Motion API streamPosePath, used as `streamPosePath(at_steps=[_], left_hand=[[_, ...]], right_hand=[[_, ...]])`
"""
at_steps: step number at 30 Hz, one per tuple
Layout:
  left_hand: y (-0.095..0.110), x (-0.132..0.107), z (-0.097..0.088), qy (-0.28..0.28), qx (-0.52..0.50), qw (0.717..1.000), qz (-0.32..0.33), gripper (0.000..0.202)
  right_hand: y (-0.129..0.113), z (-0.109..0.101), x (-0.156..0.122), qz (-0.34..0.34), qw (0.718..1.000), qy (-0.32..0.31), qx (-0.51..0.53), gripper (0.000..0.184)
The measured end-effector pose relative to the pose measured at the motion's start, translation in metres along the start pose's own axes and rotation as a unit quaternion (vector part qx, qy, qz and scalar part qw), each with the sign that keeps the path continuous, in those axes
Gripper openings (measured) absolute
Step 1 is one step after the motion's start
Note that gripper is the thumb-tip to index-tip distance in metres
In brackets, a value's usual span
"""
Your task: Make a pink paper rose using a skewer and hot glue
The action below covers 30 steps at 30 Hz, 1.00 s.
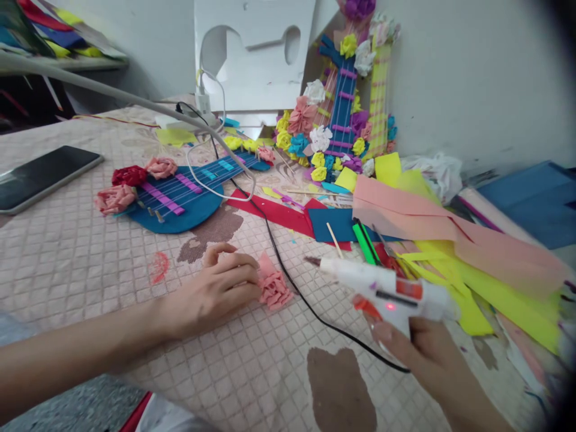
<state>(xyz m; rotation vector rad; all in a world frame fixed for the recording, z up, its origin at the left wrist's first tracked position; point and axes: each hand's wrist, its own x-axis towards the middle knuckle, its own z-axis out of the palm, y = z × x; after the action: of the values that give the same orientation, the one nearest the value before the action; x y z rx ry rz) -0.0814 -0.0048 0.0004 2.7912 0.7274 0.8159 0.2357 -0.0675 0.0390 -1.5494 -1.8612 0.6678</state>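
My left hand (220,285) rests low on the table, its fingers bent and closed on the left edge of a pink crepe-paper flower (274,291); the thumb is hidden. In my right hand (418,348) is a white hot glue gun (373,279) with an orange trigger and a lit red light. Its dark nozzle points left, above the table and right of the flower. Behind my left hand lies a blue paper guitar (189,207) with purple strips, strings and paper roses (129,177) on its left end.
A black cable (310,309) crosses the quilted tablecloth (252,372). A phone (49,174) lies at left. Pink paper (405,207), yellow strips (490,294) and a green cutter (364,243) are at right. Flower-covered paper guitars (342,114) lean on the wall. A white cable (157,108) hangs across.
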Motion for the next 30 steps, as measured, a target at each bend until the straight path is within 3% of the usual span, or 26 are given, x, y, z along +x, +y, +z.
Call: streamPosePath(at_steps=[6,11,30], left_hand=[[0.000,0.001,0.000,0.014,0.007,1.000,0.010,0.026],[0.001,0.001,0.000,0.014,0.008,1.000,0.008,0.029],[0.002,-0.001,0.001,0.021,0.023,0.999,0.014,0.028]], right_hand=[[-0.021,0.018,-0.010,-0.031,0.988,-0.148,0.005,0.013],[-0.028,0.028,-0.006,-0.030,0.978,-0.206,-0.001,0.012],[-0.026,0.036,-0.009,-0.004,0.969,-0.245,-0.019,0.007]])
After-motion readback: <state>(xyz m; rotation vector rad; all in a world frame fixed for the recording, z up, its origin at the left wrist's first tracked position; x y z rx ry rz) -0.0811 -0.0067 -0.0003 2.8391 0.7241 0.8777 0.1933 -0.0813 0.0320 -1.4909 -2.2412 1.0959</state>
